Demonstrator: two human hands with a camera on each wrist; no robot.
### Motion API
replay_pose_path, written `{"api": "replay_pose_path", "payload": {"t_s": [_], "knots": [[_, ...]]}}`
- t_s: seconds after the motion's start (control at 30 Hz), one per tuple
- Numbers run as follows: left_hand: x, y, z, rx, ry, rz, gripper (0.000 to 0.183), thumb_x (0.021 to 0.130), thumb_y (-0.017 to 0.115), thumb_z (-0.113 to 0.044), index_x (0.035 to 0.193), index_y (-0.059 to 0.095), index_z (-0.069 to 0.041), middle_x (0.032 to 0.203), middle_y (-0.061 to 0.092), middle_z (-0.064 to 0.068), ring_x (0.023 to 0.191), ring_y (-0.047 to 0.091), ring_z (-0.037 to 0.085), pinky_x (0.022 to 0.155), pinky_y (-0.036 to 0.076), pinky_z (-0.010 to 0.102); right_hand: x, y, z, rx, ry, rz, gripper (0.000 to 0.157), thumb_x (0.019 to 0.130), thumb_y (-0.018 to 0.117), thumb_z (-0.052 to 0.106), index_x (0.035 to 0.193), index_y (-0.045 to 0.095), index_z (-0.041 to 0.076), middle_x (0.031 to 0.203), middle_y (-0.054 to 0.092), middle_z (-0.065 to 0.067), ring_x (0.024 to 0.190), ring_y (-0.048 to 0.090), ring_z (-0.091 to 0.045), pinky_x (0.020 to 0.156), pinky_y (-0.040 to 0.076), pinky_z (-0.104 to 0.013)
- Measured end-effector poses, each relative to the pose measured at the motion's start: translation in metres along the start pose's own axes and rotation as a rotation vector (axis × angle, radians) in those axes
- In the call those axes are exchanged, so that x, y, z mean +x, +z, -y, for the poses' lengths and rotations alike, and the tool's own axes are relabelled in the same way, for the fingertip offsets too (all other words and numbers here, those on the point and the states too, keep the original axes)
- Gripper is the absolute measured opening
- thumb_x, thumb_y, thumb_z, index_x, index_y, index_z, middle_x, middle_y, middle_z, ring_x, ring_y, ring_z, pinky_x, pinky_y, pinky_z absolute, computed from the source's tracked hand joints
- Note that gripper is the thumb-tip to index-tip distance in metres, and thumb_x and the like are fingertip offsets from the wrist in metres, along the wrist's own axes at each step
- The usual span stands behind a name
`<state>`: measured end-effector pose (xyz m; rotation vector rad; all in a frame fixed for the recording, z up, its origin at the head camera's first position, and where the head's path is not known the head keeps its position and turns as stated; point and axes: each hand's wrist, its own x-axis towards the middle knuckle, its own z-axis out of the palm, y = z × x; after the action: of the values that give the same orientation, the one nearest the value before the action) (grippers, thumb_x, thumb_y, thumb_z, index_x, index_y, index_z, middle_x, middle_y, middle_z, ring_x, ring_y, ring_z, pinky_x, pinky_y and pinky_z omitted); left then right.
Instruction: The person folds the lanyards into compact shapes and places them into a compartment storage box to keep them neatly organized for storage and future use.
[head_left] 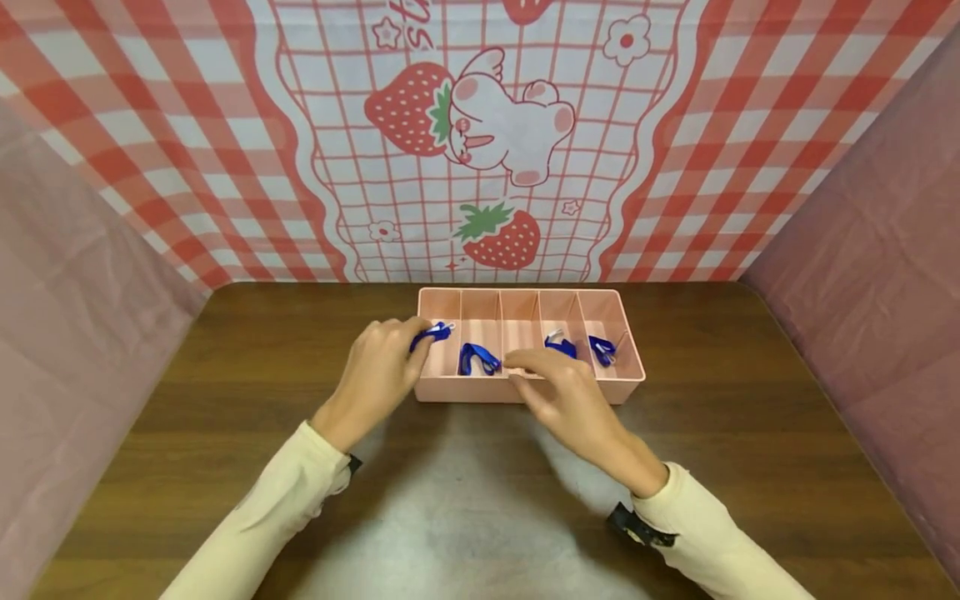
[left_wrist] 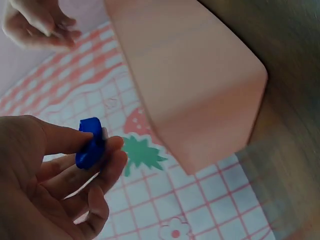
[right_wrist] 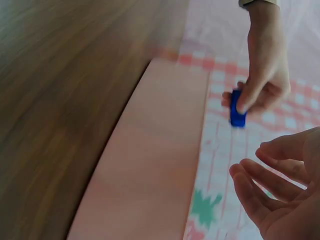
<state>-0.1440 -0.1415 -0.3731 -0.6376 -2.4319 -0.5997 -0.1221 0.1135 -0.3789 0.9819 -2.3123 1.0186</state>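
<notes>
A pink divided box (head_left: 465, 391) stands on the table, its compartments side by side. My left hand (head_left: 377, 367) pinches a folded blue lanyard (left_wrist: 91, 150) with a whitish clip between thumb and fingertips, over the leftmost compartment. My right hand (head_left: 576, 402) hovers at the front rim by the middle compartment, fingers loosely bent, and the right wrist view shows nothing in its grasp. One blue lanyard (head_left: 478, 358) lies in the second compartment from the left. Another lanyard (head_left: 561, 344) is in the fourth, partly hidden by the right hand. The rightmost compartment holds a lanyard (head_left: 602, 350) too.
The brown wooden table (head_left: 247, 358) extends around the box on both sides and in front. Behind the box hangs a red-and-white checked cloth (head_left: 300, 208) with strawberry prints. Pinkish cloth walls (head_left: 862, 250) close off the left and right.
</notes>
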Motion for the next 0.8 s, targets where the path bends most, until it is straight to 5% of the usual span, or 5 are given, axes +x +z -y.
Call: {"api": "replay_pose_path", "payload": {"t_s": [0.3, 0.5, 0.63, 0.8], "knots": [[0.016, 0.032, 0.023, 0.128, -0.025, 0.099, 0.015, 0.086, 0.069, -0.005, 0.075, 0.059, -0.006, 0.067, 0.066, 0.007, 0.071, 0.066, 0.026, 0.081, 0.041, 0.047, -0.04, -0.027, -0.039, -0.177, 0.064, -0.032, 0.017, 0.08, 0.075, -0.005, 0.095, 0.074, 0.003, 0.094, 0.073, -0.005, 0.091, 0.068, -0.023, 0.082, 0.052, -0.038], [0.019, 0.04, 0.033, 0.155, -0.021, 0.16, 0.008, 0.084, 0.071, -0.005, 0.08, 0.063, -0.006, 0.073, 0.068, 0.006, 0.088, 0.066, 0.028, 0.098, 0.034, 0.055, -0.054, -0.031, -0.049, -0.22, 0.002, 0.012, 0.025, 0.076, 0.075, -0.011, 0.097, 0.074, 0.003, 0.1, 0.073, -0.009, 0.096, 0.067, -0.024, 0.083, 0.053, -0.04], [0.023, 0.041, 0.036, 0.149, -0.033, 0.233, 0.005, 0.081, 0.076, -0.01, 0.082, 0.072, -0.009, 0.104, 0.071, 0.01, 0.113, 0.055, 0.034, 0.102, 0.029, 0.058, -0.057, -0.032, -0.054, -0.236, -0.033, 0.0, 0.031, 0.076, 0.069, -0.015, 0.101, 0.072, 0.003, 0.1, 0.072, -0.008, 0.095, 0.066, -0.024, 0.082, 0.052, -0.039], [0.034, 0.045, 0.036, 0.129, -0.089, 0.35, 0.005, 0.078, 0.079, -0.012, 0.075, 0.075, -0.012, 0.136, 0.054, 0.017, 0.128, 0.038, 0.039, 0.103, 0.026, 0.058, -0.06, -0.033, -0.057, -0.215, -0.053, -0.026, 0.029, 0.075, 0.066, -0.016, 0.099, 0.072, 0.0, 0.099, 0.072, -0.01, 0.094, 0.065, -0.026, 0.087, 0.048, -0.032]]}}
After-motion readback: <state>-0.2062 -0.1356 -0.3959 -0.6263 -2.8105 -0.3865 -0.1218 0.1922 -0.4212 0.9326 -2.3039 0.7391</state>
